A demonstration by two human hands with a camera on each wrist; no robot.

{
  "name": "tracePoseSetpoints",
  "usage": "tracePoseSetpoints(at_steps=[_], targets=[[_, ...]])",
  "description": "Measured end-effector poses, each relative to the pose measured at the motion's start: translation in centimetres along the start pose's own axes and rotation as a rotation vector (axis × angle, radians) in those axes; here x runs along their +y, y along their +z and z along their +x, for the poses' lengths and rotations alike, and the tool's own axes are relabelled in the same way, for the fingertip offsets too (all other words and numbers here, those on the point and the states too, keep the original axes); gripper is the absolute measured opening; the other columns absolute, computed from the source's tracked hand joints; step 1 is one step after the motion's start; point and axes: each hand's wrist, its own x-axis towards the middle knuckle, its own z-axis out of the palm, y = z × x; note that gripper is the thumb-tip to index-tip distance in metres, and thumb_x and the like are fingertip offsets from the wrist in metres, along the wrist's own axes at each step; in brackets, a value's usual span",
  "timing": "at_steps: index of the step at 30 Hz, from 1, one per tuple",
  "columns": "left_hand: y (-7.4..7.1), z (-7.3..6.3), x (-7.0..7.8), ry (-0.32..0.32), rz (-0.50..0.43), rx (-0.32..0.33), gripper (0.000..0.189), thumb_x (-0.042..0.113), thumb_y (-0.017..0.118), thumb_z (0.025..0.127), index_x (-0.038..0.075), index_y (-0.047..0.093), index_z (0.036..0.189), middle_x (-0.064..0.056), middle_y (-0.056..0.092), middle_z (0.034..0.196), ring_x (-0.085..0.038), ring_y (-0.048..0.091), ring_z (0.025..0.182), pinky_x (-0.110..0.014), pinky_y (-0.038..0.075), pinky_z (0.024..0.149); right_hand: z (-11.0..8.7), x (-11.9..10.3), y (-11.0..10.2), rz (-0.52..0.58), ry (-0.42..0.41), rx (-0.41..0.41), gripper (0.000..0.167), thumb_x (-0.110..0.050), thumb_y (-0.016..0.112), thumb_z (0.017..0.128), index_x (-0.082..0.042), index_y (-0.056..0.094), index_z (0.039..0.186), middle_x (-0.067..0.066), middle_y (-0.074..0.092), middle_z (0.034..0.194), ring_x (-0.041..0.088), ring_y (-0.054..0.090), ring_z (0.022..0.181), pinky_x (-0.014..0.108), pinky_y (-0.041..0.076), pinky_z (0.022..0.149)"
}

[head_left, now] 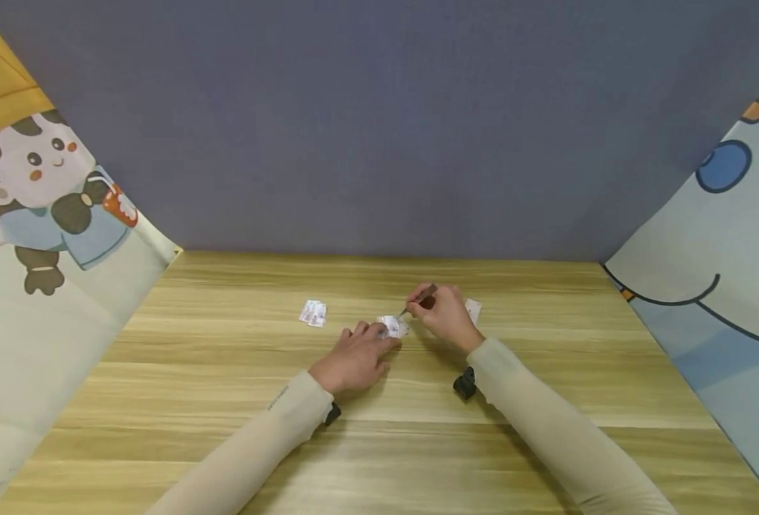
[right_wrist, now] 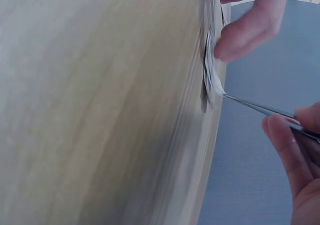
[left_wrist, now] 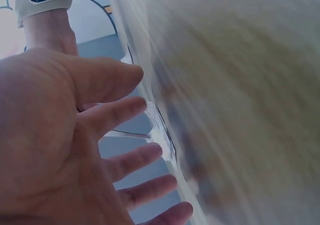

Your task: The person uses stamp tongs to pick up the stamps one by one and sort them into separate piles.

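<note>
My right hand [head_left: 446,315] pinches a pair of metal tweezers [right_wrist: 252,105] between thumb and fingers. The tweezers' tips touch the raised edge of a thin white sheet in a small stack of printed papers [head_left: 392,327], near the middle of the table. From the near left side, my left hand [head_left: 356,360] reaches to the same papers, its fingers extended and fingertips at their edge. In the left wrist view, the fingers [left_wrist: 137,162] are spread and fairly straight, with the papers just beyond them. The print on the papers is too small to read.
Another small group of overlapping papers [head_left: 313,312] lies to the left. Partly behind the right hand is a further paper [head_left: 473,310]. The wood-grain table [head_left: 237,408] meets a grey-blue panel [head_left: 379,129] at the back, with cartoon-printed sheets [head_left: 51,179] at both sides.
</note>
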Motion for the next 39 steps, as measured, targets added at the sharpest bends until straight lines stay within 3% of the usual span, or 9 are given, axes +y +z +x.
tracePoseSetpoints(at_steps=[17,24,31,39], targets=[[0.03,0.05,-0.02,-0.038,0.027,-0.007,0.045,0.031,0.055,0.095,0.023,0.050,0.139,-0.004,0.033,0.146,-0.025,0.036,0.123,-0.048,0.034,0.096,-0.11,-0.33,-0.25,0.013,-0.009,0.044,0.005,-0.011,0.067,0.088,-0.007,0.071,0.088,-0.007,0.064,0.073,0.008,0.059,0.063,0.028,0.050,0.057],[0.16,-0.05,-0.07,-0.029,0.023,-0.009,0.046,0.031,0.054,0.096,0.023,0.048,0.140,-0.004,0.034,0.146,-0.025,0.037,0.122,-0.050,0.034,0.096,-0.15,-0.35,-0.19,-0.007,-0.031,0.022,0.004,-0.013,0.068,0.088,-0.010,0.071,0.087,-0.006,0.065,0.072,0.007,0.059,0.062,0.028,0.050,0.058],[0.00,-0.12,0.17,-0.031,0.029,-0.025,0.048,0.032,0.054,0.096,0.021,0.046,0.141,-0.004,0.035,0.146,-0.026,0.037,0.123,-0.051,0.034,0.097,-0.02,-0.26,0.07,-0.014,0.042,0.027,0.005,-0.016,0.068,0.088,-0.012,0.070,0.087,-0.007,0.063,0.075,0.009,0.058,0.064,0.030,0.049,0.058],[-0.05,-0.10,0.32,-0.037,0.067,-0.047,0.050,0.034,0.053,0.096,0.021,0.043,0.143,-0.001,0.033,0.149,-0.026,0.037,0.124,-0.050,0.035,0.097,-0.18,-0.24,0.18,0.001,0.029,-0.011,0.004,-0.014,0.068,0.088,-0.011,0.070,0.089,-0.006,0.065,0.075,0.009,0.060,0.065,0.029,0.050,0.059]])
